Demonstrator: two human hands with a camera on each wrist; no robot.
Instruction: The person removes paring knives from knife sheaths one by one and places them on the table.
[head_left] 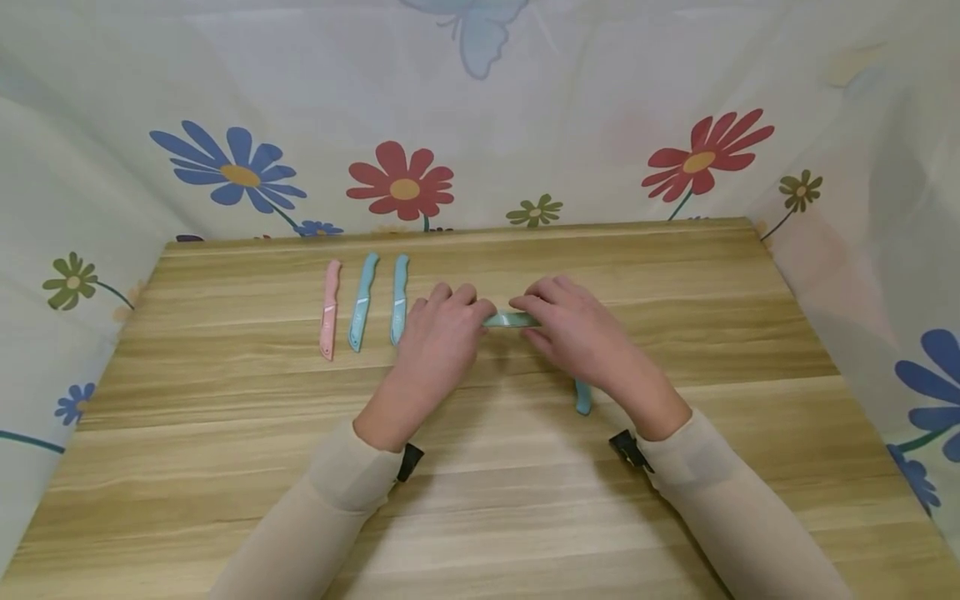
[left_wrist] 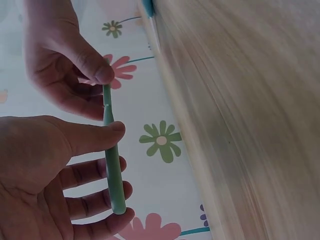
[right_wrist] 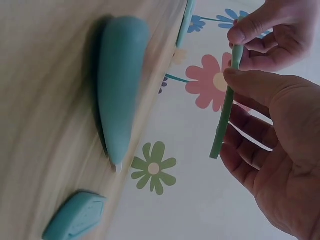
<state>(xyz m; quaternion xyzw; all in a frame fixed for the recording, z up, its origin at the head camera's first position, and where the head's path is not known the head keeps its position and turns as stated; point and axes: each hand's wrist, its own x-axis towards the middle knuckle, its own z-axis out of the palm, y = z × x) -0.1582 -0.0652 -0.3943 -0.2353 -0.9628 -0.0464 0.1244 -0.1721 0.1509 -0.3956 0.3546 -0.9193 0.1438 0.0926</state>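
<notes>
A green sheathed paring knife (head_left: 513, 320) is held crosswise above the table between my two hands. My left hand (head_left: 442, 333) pinches its handle (left_wrist: 115, 175) between thumb and fingers. On the sheath end (right_wrist: 223, 125), my right hand (head_left: 581, 329) has its thumb and fingertips. In the right wrist view, a blue knife handle (right_wrist: 122, 90) lies on the table with a small pale tip at its narrow end, and a blue sheath-like piece (right_wrist: 77, 215) is close by. The head view shows one blue piece (head_left: 582, 397) partly hidden beneath my right hand.
Left of my hands, a pink sheathed knife (head_left: 329, 312) and two blue sheathed knives, one in the middle (head_left: 363, 304) and one nearest my left hand (head_left: 400, 296), lie in a row on the wooden table (head_left: 225, 433). A flower-print curtain (head_left: 585, 108) surrounds the table.
</notes>
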